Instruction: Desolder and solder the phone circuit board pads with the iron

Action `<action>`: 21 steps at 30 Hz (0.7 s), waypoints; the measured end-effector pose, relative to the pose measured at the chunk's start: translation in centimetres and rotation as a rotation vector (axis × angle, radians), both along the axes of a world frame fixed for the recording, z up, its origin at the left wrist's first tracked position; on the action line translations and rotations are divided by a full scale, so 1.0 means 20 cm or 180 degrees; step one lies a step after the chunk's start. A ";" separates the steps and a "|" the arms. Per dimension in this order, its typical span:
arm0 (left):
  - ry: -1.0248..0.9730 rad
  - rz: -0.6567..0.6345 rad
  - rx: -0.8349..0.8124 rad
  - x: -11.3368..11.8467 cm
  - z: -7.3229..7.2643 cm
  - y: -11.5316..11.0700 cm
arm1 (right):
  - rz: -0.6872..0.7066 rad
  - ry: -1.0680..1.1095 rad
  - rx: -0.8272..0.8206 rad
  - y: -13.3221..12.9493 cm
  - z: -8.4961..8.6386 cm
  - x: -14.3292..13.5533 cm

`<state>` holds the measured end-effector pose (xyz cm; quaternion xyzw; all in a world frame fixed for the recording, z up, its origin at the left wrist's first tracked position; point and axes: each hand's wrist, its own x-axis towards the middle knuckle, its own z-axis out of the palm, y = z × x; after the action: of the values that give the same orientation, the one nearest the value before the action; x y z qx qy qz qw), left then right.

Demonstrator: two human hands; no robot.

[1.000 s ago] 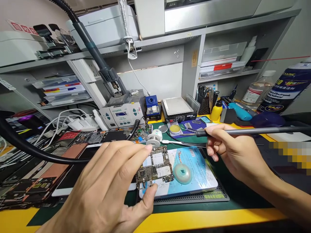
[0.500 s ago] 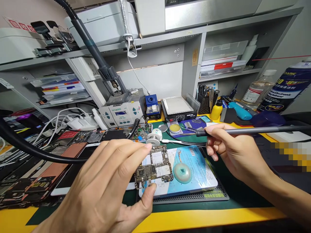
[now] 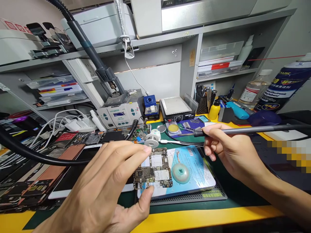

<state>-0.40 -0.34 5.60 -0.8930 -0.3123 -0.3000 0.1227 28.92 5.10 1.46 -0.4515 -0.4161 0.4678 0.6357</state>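
My left hand (image 3: 114,181) is closed on a phone logic board (image 3: 154,173), gripping it by the edges between the fingers above and the thumb below. The board is tilted toward me, with chips and metal shields showing. My right hand (image 3: 224,145) pinches a slim dark soldering iron (image 3: 252,129) like a pen. Its tip points left and stays apart from the board. Behind the board lies a blue-and-white box (image 3: 201,171) bearing a round green reel of copper braid (image 3: 181,173). A solder spool (image 3: 151,141) stands just past the board's top edge.
A round tin of yellowish paste (image 3: 173,128) sits beyond the box. Farther back are a grey soldering station (image 3: 121,115) and a flat heating plate (image 3: 178,106). Opened phones (image 3: 36,171) crowd the left; a black hose (image 3: 48,155) crosses there. Bottles and a spray can (image 3: 282,84) stand right.
The whole view has shifted slightly, so everything sits a little farther left. Both hands keep their holds on the board and the soldering iron.
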 end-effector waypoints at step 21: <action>0.0516 0.0379 -0.1058 -0.04 -0.12 0.12 | -0.0011 0.0138 -0.0107 -0.02 0.03 -0.01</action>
<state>-1.20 2.07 3.11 -0.9021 -0.3989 -0.1636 0.0158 28.77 4.62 2.01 -0.4526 -0.3936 0.4833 0.6377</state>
